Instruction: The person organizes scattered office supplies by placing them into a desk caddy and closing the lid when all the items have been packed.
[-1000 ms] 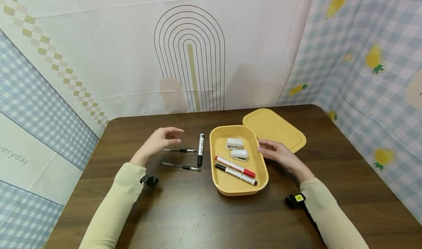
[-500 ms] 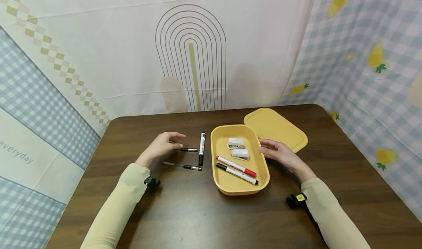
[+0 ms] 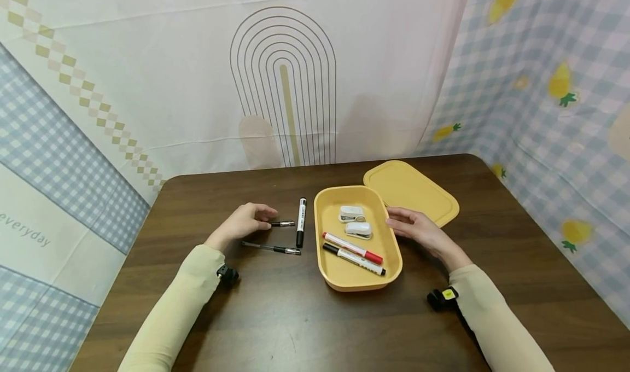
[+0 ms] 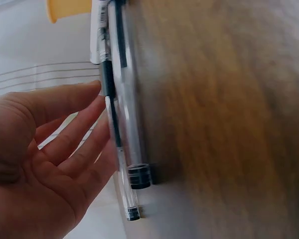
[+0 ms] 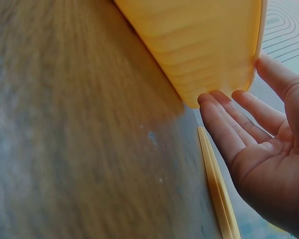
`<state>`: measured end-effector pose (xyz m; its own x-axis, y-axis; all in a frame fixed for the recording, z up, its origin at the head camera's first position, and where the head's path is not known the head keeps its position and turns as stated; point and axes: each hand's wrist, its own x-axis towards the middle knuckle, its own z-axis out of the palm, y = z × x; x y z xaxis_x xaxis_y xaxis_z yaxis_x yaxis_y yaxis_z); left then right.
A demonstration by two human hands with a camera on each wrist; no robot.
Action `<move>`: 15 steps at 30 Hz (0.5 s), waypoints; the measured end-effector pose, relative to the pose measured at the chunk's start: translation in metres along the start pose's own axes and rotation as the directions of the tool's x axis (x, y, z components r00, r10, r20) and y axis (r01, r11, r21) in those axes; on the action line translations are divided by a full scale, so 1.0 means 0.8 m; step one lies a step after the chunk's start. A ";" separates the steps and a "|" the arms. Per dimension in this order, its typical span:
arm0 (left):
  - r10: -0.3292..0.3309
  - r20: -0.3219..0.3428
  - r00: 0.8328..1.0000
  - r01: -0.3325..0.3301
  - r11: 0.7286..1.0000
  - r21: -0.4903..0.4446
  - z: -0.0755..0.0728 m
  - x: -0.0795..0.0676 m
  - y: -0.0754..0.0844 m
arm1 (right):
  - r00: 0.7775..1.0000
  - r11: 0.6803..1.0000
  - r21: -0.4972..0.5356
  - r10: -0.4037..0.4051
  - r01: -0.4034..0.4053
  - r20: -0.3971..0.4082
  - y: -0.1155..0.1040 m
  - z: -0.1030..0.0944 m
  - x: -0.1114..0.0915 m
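Head view: left of the box [image 3: 356, 285], the far pen [image 3: 283, 224] is reached by the left hand [image 3: 244, 220], fingers bent; whether it is pinched cannot be told. The box is touched by the right hand [image 3: 420, 231], fingers nearly straight.

The tray [image 3: 339, 274] and lid [image 3: 410, 191] are coloured yellow; both staplers [image 3: 358, 230], white. Clear pens [image 3: 270, 248] are trimmed in black. White markers [image 3: 301, 219] are capped in red or black. The table [image 3: 295, 323] is grained dark brown. At 2 o'clock, blue-and-white gingham [image 3: 529, 126] is printed with yellow pineapples [image 3: 559, 82].
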<state>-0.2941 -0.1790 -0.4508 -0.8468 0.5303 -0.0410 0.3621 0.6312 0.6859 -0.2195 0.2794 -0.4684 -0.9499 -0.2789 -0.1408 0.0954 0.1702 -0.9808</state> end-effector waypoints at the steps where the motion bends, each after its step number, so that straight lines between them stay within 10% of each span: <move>1: 0.007 0.004 1.000 -0.007 1.000 0.005 0.001 0.001 -0.001 | 1.000 1.000 0.003 0.001 -0.001 -0.001 0.000 0.000 0.000; 15: 0.008 0.015 1.000 -0.009 0.998 0.058 0.006 0.003 -0.004 | 1.000 1.000 0.009 -0.005 0.005 0.001 0.002 0.000 0.001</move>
<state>-0.2952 -0.1773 -0.4564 -0.8379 0.5438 -0.0462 0.3915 0.6579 0.6433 -0.2198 0.2791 -0.4700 -0.9500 -0.2810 -0.1364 0.0935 0.1608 -0.9826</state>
